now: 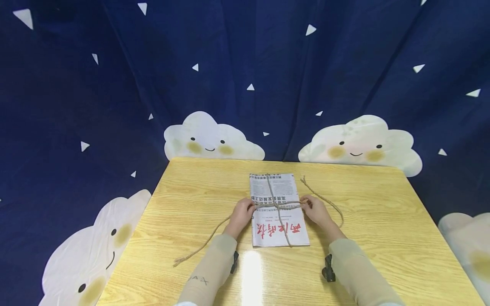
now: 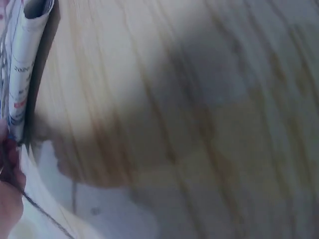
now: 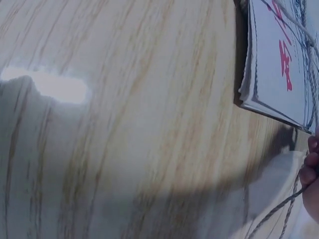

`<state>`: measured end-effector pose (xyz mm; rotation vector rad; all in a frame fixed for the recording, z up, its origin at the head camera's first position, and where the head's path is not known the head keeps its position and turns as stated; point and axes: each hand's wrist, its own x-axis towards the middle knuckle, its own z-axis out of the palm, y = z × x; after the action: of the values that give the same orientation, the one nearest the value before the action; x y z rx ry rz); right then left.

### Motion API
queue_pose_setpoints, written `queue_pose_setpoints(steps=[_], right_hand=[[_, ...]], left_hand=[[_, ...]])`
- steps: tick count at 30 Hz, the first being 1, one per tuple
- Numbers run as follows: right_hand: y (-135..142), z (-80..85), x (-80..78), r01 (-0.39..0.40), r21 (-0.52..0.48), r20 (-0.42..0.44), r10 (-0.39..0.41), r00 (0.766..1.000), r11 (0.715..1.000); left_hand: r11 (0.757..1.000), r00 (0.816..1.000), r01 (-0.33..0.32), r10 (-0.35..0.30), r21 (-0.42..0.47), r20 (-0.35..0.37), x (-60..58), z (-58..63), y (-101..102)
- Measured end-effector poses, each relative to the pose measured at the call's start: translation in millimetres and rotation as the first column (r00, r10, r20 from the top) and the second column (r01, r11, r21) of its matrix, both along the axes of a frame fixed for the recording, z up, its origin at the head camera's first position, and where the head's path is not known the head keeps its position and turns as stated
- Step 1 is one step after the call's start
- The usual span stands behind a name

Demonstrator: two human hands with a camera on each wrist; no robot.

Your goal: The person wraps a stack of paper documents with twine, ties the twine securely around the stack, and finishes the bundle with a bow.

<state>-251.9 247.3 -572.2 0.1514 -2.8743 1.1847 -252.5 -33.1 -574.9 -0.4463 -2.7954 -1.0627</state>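
A folded newspaper [image 1: 264, 229] with red and black print lies on the table, wrapped lengthwise and crosswise by brown twine [image 1: 271, 187]. The strands cross near its middle. At the newspaper's left edge my left hand [image 1: 242, 213] pinches the twine, and a loose tail [image 1: 208, 240] trails from it toward the lower left. My right hand [image 1: 317, 211] pinches the twine at the right edge; another tail [image 1: 331, 203] curves away behind it. In the left wrist view the paper's folded side [image 2: 22, 74] shows, while the right wrist view shows layered page edges [image 3: 249, 74].
The wooden table [image 1: 191, 187] extends on both sides of the newspaper. Behind it hangs a dark blue curtain [image 1: 229, 42] with white triangles and smiling clouds. Black straps [image 1: 328, 268] sit at the sleeves.
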Motion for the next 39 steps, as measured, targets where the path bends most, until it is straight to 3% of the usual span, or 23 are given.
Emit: queue_pose_setpoints(steps=[6,17,21,26,32,39], right_hand=[[-1,-3.1,-0.6,-0.029,0.032,-0.082,0.032,0.996,0.999],[1,-6.9,12.7,-0.008,0.062,-0.031,0.01,0.999,0.998],[5,-7.2,19.5,0.02,0.081,-0.023,-0.018,1.0,0.997],[11,-8.1,26.0,0.058,0.096,-0.016,-0.057,0.998,0.994],[12,-8.2,26.4,0.111,0.07,-0.07,-0.106,0.992,0.991],[12,-3.8,25.4,0.156,0.006,-0.118,-0.154,0.981,0.988]], left_hand=[[1.0,1.0,0.01,-0.011,-0.02,-0.024,0.1,-0.7,9],[0.999,0.999,-0.002,-0.001,-0.044,-0.047,-0.7,-7.2,18],[0.999,1.0,0.017,-0.018,-0.034,-0.004,-1.7,-7.0,22],[0.999,0.997,0.042,-0.042,0.007,0.059,-1.6,-6.6,26],[0.993,0.989,0.026,-0.043,0.119,0.143,-1.6,-6.7,26],[0.976,0.992,-0.006,-0.022,0.217,0.127,-2.0,-4.6,22]])
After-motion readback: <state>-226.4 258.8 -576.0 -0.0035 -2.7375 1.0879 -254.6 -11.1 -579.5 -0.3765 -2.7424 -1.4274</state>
